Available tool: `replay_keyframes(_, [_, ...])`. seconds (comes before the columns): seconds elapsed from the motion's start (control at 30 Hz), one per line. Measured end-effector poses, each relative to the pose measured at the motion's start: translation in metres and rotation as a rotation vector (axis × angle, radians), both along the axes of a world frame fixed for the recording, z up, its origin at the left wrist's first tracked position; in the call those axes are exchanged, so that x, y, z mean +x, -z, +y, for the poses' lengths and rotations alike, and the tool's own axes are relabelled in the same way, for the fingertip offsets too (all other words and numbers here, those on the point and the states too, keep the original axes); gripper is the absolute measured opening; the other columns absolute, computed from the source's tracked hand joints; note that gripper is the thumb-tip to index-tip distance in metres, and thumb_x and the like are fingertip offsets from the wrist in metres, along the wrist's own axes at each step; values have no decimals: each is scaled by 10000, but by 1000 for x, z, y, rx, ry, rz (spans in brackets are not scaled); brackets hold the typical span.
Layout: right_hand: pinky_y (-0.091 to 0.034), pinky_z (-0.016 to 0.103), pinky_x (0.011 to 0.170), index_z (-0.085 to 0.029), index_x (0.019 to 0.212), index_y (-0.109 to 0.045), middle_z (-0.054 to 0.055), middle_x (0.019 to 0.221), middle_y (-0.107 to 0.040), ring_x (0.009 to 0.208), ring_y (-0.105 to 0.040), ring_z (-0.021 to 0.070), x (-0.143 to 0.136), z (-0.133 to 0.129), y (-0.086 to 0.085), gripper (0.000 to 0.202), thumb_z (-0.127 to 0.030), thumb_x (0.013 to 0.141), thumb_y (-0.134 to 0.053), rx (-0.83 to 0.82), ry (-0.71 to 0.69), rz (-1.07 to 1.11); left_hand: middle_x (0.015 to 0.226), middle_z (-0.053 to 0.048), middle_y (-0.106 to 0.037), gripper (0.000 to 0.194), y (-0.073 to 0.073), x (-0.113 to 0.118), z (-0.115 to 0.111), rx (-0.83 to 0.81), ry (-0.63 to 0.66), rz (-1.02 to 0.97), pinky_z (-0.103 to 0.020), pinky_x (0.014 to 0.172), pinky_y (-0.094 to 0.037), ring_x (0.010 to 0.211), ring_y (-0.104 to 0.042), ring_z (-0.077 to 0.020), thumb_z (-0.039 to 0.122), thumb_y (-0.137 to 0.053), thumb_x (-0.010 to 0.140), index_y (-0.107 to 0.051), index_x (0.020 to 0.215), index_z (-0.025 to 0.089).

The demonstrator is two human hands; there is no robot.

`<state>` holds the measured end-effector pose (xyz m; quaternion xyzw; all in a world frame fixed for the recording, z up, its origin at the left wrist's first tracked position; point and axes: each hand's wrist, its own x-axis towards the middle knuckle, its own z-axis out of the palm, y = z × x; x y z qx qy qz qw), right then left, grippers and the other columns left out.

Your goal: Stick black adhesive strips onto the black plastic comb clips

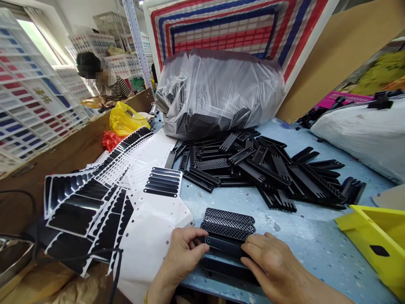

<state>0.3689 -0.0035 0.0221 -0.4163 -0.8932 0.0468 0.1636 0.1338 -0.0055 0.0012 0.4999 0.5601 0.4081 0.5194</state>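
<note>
My left hand (pixel 185 251) pinches the left end of a smooth black rounded-end strip (pixel 223 246) that has a small hole near its tip. At the strip's other end, the fingers of my right hand (pixel 274 259) are closed on it. Just behind lie several black pieces with a crosshatched face (pixel 229 221), side by side and touching. Nearer the table edge is another black strip (pixel 226 270), partly hidden under my right hand. A sheet of black rounded stickers (pixel 163 181) lies to the left on white paper (pixel 148 240).
A heap of slotted black plastic pieces (pixel 262 169) covers the table's middle, before a filled clear plastic bag (pixel 221 97). Fanned sticker sheets (pixel 79 207) spread left. A yellow bin (pixel 363 245) stands at right. Another person (pixel 104 80) sits beyond the brown partition.
</note>
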Motion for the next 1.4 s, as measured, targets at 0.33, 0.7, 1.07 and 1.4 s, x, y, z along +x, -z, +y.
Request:
replay_keyframes(0.33, [-377,351,654,-207,748,-626,53,714,-641,632,-601,209,0,-1,-7,297,-77,877,-392,-50,-14,-15,641,-29,-677,261,-4,0,0,47,9,26,-211,498,-399,499,-464,-97,224,-670,628,-822,835,178])
replay_keyframes(0.7, [-401,368,677,-199,747,-636,67,726,-627,647,-585,225,-2,-2,-7,317,-49,868,-384,-88,-1,-18,664,-34,-692,259,2,-1,0,70,21,38,-211,491,-405,497,-491,-100,243,-675,636,-818,841,178])
replay_keyframes(1.07, [-419,440,765,-201,808,-613,70,807,-613,737,-573,247,-1,-6,-11,323,-59,928,-349,-226,18,-35,571,-25,-621,322,0,1,3,-47,13,26,-209,434,-389,460,-483,-109,439,-645,749,-762,776,139])
replay_keyframes(1.4, [-424,444,804,-193,807,-634,70,793,-612,726,-560,235,-1,-6,-12,330,-39,910,-361,-244,13,60,546,-9,-573,235,-1,8,4,18,-41,65,-194,409,-365,495,-458,-116,361,-638,708,-720,649,149])
